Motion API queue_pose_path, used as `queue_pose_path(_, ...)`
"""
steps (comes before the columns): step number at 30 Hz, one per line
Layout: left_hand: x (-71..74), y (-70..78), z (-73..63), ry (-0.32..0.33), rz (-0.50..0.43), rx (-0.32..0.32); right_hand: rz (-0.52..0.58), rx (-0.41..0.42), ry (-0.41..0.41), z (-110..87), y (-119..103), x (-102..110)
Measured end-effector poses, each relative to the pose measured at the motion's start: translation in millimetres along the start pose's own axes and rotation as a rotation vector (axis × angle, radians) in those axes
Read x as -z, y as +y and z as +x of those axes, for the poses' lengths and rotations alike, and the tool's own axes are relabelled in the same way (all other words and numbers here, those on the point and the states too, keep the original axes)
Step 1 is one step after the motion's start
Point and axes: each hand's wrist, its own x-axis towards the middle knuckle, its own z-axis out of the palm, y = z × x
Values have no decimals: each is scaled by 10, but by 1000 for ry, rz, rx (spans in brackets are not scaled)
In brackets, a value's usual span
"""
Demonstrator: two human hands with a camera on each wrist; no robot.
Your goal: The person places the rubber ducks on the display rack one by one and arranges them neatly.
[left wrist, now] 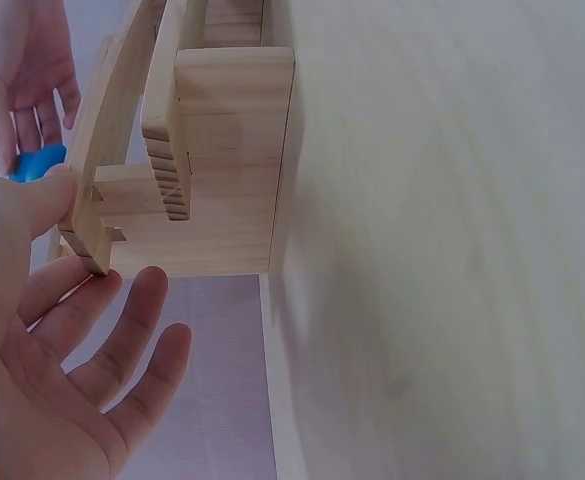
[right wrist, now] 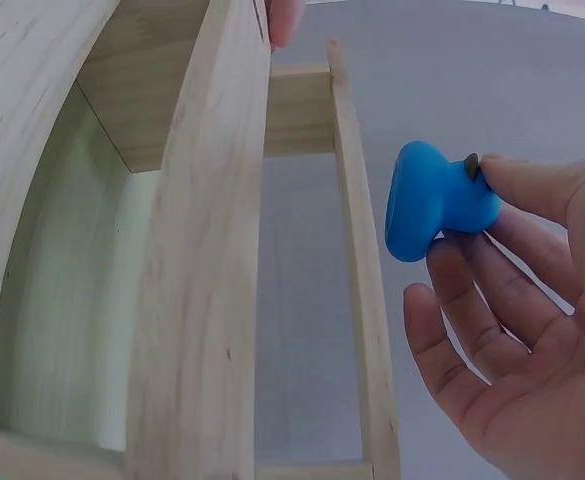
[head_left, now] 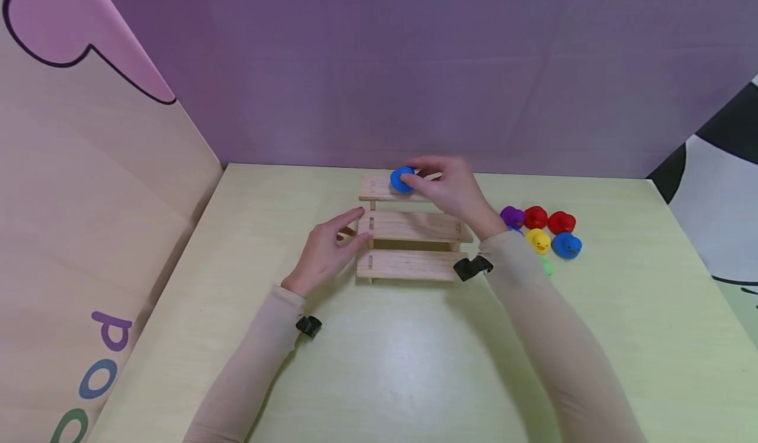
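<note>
A small wooden rack (head_left: 414, 227) with three stepped shelves stands on the table. My left hand (head_left: 327, 251) pinches the left end of its middle shelf, thumb on one face and index finger on the other, as the left wrist view shows. Over the top shelf, my right hand (head_left: 453, 189) holds a blue rubber duck (right wrist: 437, 200) between thumb and fingertips. In the right wrist view the duck's flat base faces the top board (right wrist: 360, 260), with a small gap between them. The right hand hides the right part of the top shelf in the head view.
Right of the rack sits a group of rubber ducks: a purple duck (head_left: 512, 216), red ducks (head_left: 561, 222), a yellow duck (head_left: 538, 240), a blue duck (head_left: 566, 245) and a green duck (head_left: 546, 266), partly behind my right sleeve. A purple backdrop (head_left: 379, 74) rises at the table's far edge.
</note>
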Motion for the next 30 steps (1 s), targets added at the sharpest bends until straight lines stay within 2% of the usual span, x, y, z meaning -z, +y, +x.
queue_pose_path(8,19,-1,7,-1,15,-6,-4,15,-11,88,-75,-135)
queue_pose_path(15,21,-1,-9,5,4,-10,30,2,-60,105,-58,-212)
queue_pose_path(30,-15,25,14,-3,-7,-8,52,-44,-60,63,-49,-203)
